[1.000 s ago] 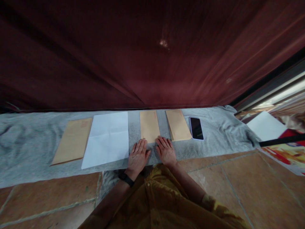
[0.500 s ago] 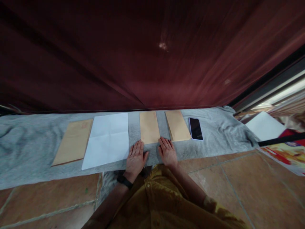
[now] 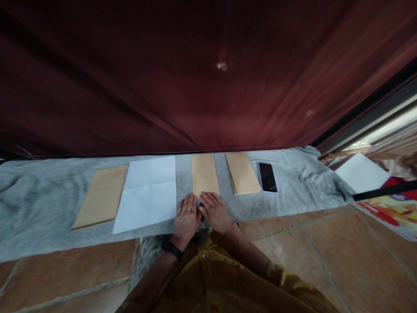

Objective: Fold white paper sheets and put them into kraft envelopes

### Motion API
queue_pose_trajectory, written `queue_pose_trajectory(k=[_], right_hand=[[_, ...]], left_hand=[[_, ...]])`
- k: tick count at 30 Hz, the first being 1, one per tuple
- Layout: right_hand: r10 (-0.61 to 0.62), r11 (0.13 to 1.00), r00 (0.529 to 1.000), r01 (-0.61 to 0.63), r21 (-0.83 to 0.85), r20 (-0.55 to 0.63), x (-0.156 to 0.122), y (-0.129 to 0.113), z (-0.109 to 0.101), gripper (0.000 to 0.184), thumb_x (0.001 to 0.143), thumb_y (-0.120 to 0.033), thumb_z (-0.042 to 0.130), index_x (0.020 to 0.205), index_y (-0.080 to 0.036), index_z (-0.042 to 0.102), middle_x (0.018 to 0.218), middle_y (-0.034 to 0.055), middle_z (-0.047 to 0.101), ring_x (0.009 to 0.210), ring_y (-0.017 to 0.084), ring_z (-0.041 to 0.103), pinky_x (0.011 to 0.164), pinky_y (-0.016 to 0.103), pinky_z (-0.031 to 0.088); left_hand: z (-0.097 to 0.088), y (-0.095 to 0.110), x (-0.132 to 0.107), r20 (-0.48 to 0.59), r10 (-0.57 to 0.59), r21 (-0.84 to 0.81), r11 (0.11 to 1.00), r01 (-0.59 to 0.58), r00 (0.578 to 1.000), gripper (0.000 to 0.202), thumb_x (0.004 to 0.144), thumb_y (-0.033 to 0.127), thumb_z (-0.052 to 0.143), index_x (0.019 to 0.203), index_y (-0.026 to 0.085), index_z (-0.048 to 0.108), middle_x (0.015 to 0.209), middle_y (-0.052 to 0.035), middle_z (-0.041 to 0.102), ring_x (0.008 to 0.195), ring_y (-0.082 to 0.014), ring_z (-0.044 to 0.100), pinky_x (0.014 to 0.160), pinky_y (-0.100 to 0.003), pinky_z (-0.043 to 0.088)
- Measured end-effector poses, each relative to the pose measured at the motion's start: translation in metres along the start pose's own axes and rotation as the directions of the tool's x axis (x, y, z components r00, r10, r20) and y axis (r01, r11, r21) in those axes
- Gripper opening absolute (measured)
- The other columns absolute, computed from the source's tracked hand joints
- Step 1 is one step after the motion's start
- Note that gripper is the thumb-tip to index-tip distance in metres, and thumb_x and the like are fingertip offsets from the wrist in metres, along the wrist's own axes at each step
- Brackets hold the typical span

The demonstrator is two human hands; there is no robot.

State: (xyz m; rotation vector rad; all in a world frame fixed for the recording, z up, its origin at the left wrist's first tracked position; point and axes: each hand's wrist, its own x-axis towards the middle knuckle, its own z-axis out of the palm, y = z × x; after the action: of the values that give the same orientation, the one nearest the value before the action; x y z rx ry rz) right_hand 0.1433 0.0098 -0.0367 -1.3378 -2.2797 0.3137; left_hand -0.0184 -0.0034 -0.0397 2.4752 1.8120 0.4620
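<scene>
A tan paper envelope [image 3: 205,173] lies flat in front of me on a grey cloth [image 3: 293,195]. My right hand [image 3: 216,214] rests flat, its fingertips over the envelope's near edge. Beside it my left hand [image 3: 186,219], with a dark band on the wrist, lies flat by the envelope's near left corner. Neither hand grips anything. To the left is a white sheet of paper [image 3: 148,191] with faint creases, close to my left fingers. A stack of tan envelopes [image 3: 243,173] sits right of the middle one.
Further left lie more tan envelopes [image 3: 102,195], against the white sheet. A phone [image 3: 267,177] with a dark screen is right of the stack. Dark red fabric [image 3: 195,87] hangs behind the cloth. At far right are a white sheet [image 3: 363,172] and a colourful printed package [image 3: 394,213].
My right hand has slid left from the gap between the envelopes onto the near edge of the middle envelope. My left hand has stayed almost in place.
</scene>
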Motion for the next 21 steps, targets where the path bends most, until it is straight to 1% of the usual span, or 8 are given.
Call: queue_pose_trajectory(k=[6, 9, 12, 15, 18, 21], right_hand=[[0.070, 0.996, 0.997, -0.070, -0.049, -0.013, -0.008, 0.008, -0.001, 0.042, 0.104, -0.030, 0.045, 0.143, -0.015, 0.055, 0.149, 0.0103, 0.055, 0.142, 0.022, 0.047, 0.121, 0.044, 0.034], [0.111, 0.991, 0.993, -0.113, -0.068, -0.026, -0.014, 0.012, -0.005, 0.043, 0.104, -0.029, 0.045, 0.144, -0.016, 0.055, 0.149, 0.0103, 0.055, 0.141, 0.022, 0.047, 0.120, 0.044, 0.034], [0.142, 0.987, 0.989, -0.144, -0.069, -0.032, -0.016, 0.014, -0.006, 0.043, 0.105, -0.030, 0.041, 0.145, -0.017, 0.053, 0.150, 0.0092, 0.054, 0.141, 0.022, 0.047, 0.121, 0.044, 0.032], [0.166, 0.984, 0.986, -0.167, -0.063, -0.026, -0.017, 0.015, -0.007, 0.044, 0.107, -0.031, 0.038, 0.146, -0.017, 0.053, 0.150, 0.0079, 0.054, 0.143, 0.022, 0.046, 0.123, 0.044, 0.028], [0.190, 0.979, 0.982, -0.191, -0.067, -0.023, -0.018, 0.016, -0.008, 0.044, 0.107, -0.031, 0.038, 0.146, -0.017, 0.053, 0.151, 0.0076, 0.054, 0.143, 0.022, 0.045, 0.123, 0.044, 0.027], [0.212, 0.974, 0.977, -0.214, -0.072, -0.037, -0.020, 0.019, -0.009, 0.044, 0.106, -0.030, 0.040, 0.146, -0.018, 0.053, 0.151, 0.0079, 0.053, 0.143, 0.023, 0.045, 0.122, 0.045, 0.029]], left_hand=[[0.003, 0.001, 0.000, -0.016, -0.008, 0.001, 1.000, 0.008, 1.000, 0.056, 0.097, 0.033, 0.044, 0.143, 0.001, 0.052, 0.149, -0.0229, 0.051, 0.142, -0.0330, 0.047, 0.119, -0.051, 0.035], [0.002, 0.004, 0.002, -0.031, -0.011, 0.001, 1.000, 0.011, 0.999, 0.055, 0.099, 0.032, 0.041, 0.146, 0.004, 0.049, 0.154, -0.0197, 0.046, 0.146, -0.0317, 0.041, 0.120, -0.051, 0.034], [0.002, 0.011, 0.005, -0.005, 0.044, -0.012, 0.999, -0.044, 0.999, 0.053, 0.100, 0.028, 0.039, 0.149, 0.011, 0.047, 0.158, -0.0133, 0.043, 0.149, -0.0278, 0.035, 0.122, -0.048, 0.033], [0.005, 0.018, 0.008, 0.039, 0.135, -0.035, 0.990, -0.133, 0.990, 0.053, 0.100, 0.025, 0.040, 0.151, 0.014, 0.045, 0.158, -0.0099, 0.044, 0.151, -0.0244, 0.033, 0.123, -0.045, 0.032], [0.007, 0.022, 0.009, 0.062, 0.173, -0.038, 0.985, -0.171, 0.983, 0.053, 0.099, 0.025, 0.040, 0.151, 0.013, 0.045, 0.157, -0.0099, 0.046, 0.150, -0.0230, 0.034, 0.124, -0.044, 0.031], [0.005, 0.022, 0.008, 0.062, 0.156, -0.042, 0.987, -0.153, 0.986, 0.052, 0.101, 0.029, 0.040, 0.149, 0.012, 0.047, 0.156, -0.0116, 0.047, 0.149, -0.0236, 0.037, 0.124, -0.045, 0.031]])
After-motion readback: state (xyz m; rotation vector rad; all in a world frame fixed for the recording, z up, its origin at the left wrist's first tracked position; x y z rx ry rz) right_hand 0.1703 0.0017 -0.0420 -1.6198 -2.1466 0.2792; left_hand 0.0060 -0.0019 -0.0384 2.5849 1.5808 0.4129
